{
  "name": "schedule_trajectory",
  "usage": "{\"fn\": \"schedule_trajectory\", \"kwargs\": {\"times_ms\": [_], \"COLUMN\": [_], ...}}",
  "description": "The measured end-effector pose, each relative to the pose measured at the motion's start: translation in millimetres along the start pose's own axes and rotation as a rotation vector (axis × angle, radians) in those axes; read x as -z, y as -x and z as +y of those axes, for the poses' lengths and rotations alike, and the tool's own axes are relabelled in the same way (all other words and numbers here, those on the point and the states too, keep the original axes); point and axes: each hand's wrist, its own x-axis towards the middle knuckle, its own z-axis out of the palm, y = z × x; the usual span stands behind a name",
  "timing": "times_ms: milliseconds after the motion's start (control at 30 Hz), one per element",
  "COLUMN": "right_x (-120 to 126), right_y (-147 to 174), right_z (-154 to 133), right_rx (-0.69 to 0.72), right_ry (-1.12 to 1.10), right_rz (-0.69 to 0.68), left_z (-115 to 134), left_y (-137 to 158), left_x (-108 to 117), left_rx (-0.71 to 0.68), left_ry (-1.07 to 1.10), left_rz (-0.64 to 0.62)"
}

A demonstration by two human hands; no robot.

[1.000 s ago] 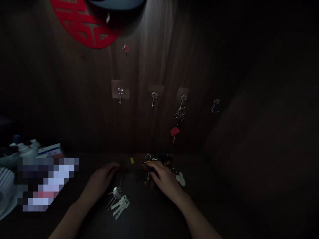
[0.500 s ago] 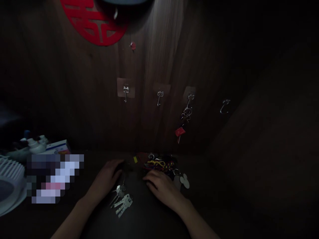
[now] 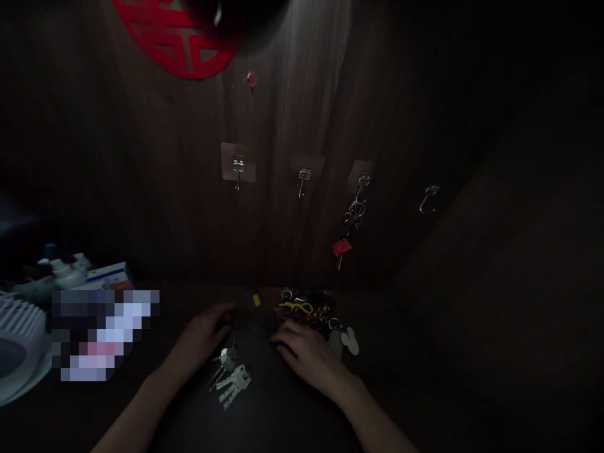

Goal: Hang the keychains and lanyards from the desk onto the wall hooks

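Observation:
My left hand [image 3: 206,328] rests low over the dark surface, thumb and fingers loosely curved with a gap between them. Just below it lie loose silver keys [image 3: 236,382], in two small bunches, apart from the palm. My right hand [image 3: 302,350] lies palm down with its fingers bent toward the left hand, and I see nothing held in it. Dim light hides what is under its fingertips. Right behind it is a tangled pile of cords and key rings [image 3: 297,307], with yellow and multicoloured strands. Pale rounded tags [image 3: 350,341] stick out beside my right wrist.
Metal hooks [image 3: 238,166] line the dark wooden wall [image 3: 292,245]; a key ring with a red tag [image 3: 342,247] hangs from one. Above is a red round ornament [image 3: 189,53]. At left stand a white slatted object [image 3: 19,340], bottles [image 3: 66,272] and a box [image 3: 111,277].
The view has shifted very slightly, so the wall and hooks sit a little higher. Both hands stay in nearly the same place, and the keys lie as before.

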Motion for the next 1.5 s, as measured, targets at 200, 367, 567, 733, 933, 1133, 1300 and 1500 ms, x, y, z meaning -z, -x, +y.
{"fn": "schedule_trajectory", "kwargs": {"times_ms": [200, 367, 567, 733, 933, 1133, 1300, 1500], "right_x": [1.1, -0.3, 0.4, -0.2, -5.2, -6.8, -7.2, -6.5], "right_y": [0.2, -0.9, -1.4, -1.4, -4.7, -7.9, -8.3, -8.6], "right_z": [-1.1, -1.7, -3.2, -1.4, 1.5, 0.7, 0.3, -0.9], "right_rx": [0.0, -0.005, -0.012, -0.007, 0.0, 0.007, 0.004, 0.004], "right_ry": [-0.006, 0.016, 0.04, 0.04, 0.033, 0.046, 0.055, 0.01], "right_rz": [0.005, 0.007, 0.015, 0.012, 0.042, 0.046, 0.043, 0.053], "left_z": [5.6, 6.6, 10.7, 14.8, 20.3, 15.0, 9.3, 21.3], "left_y": [2.6, 0.1, 0.4, 2.0, 2.5, -5.1, -8.9, -3.5], "left_x": [5.8, -4.2, -20.2, -21.7, -19.9, -31.6, -39.5, -23.1], "left_rx": [0.039, 0.006, -0.106, -0.149, -0.152, -0.226, -0.386, -0.299], "left_ry": [0.011, -0.082, -0.116, -0.083, -0.149, -0.214, -0.314, -0.239], "left_rz": [-0.07, 0.063, 0.048, 0.044, 0.012, 0.126, -0.012, 0.082]}}
